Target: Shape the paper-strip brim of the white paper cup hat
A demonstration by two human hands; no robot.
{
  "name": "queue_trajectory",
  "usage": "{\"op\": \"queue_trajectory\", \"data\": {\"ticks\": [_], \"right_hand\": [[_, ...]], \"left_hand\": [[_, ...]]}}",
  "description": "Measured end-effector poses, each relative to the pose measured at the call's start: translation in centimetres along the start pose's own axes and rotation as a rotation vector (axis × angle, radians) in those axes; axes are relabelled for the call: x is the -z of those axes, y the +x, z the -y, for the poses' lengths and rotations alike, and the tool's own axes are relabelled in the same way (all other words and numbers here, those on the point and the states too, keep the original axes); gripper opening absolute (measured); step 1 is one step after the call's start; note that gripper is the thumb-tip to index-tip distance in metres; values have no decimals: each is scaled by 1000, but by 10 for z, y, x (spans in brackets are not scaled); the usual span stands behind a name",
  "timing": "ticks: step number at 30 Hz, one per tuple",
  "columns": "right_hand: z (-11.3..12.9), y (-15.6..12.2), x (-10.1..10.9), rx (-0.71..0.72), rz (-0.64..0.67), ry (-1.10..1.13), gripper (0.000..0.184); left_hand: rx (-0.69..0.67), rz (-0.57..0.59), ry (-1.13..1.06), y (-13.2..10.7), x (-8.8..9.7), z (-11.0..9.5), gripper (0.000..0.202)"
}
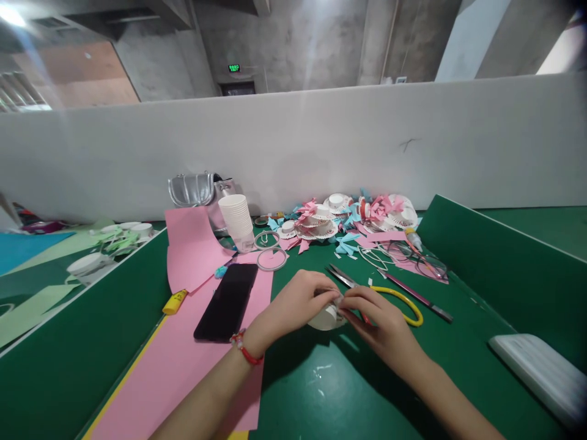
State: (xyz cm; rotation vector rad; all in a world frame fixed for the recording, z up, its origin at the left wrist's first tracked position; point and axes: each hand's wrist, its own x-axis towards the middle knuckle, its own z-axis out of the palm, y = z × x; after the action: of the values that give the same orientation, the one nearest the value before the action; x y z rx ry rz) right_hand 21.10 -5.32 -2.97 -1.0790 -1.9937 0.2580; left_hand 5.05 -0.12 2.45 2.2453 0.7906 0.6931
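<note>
Close together over the green table, my two hands work on a small white paper cup piece (324, 320). My left hand (302, 299), with a red bracelet at the wrist, is closed on its upper left side. From the other side my right hand (378, 315) pinches its edge; the fingers hide the exact grip. Just beyond lie scissors (343, 276), blades pointing away to the left, with a yellow handle loop (413, 308) showing past my right hand. A slim purple tool (417, 296) rests to the right of them.
Left are pink paper (192, 244), a black phone (229, 299), stacked paper cups (236, 217) and tape rings (271, 258). Paper-plate decorations (316, 223) line the back. Eyeglasses (431, 266) and a glue bottle (413, 238) lie right, near a white ridged object (541, 373). Green dividers (504, 263) flank the table.
</note>
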Motion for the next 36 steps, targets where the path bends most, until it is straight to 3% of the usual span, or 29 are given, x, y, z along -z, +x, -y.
{"op": "queue_trajectory", "data": {"ticks": [6, 15, 23, 36], "right_hand": [[8, 4, 1, -80, -112, 71, 9], [12, 7, 3, -392, -257, 311, 6], [9, 6, 5, -470, -311, 484, 12], [14, 8, 9, -418, -331, 544, 10]], "left_hand": [[130, -69, -52, 0, -1, -2, 21], [283, -187, -118, 0, -6, -12, 17], [226, -222, -118, -1, -9, -23, 17], [120, -181, -134, -4, -10, -27, 18]]}}
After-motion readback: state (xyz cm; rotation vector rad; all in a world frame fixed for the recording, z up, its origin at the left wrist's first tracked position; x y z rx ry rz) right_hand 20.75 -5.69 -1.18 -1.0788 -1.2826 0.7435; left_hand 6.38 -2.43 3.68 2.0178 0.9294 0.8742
